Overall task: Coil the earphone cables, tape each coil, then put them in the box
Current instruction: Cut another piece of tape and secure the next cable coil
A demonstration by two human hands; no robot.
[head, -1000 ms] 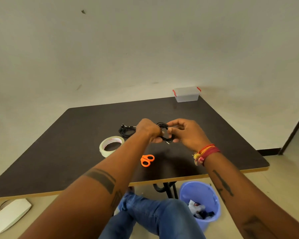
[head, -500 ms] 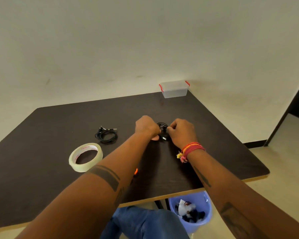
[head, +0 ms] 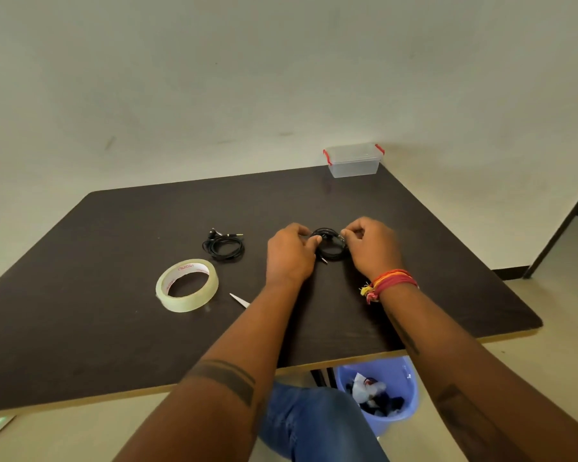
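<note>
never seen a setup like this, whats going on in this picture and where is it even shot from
There is no machine here: a person wears a wide-angle camera on the head, so you look forward and down along their forearms at a dark table. The left hand and right hand together pinch a black coil of earphone cable low over the table. A second coil lies to its left. Nearer the person sits a tape roll, and a scissor tip pokes out beside the left forearm. A clear box with red clips, lid on, stands at the far corner. Under the table there is a blue bin with scraps.
</note>
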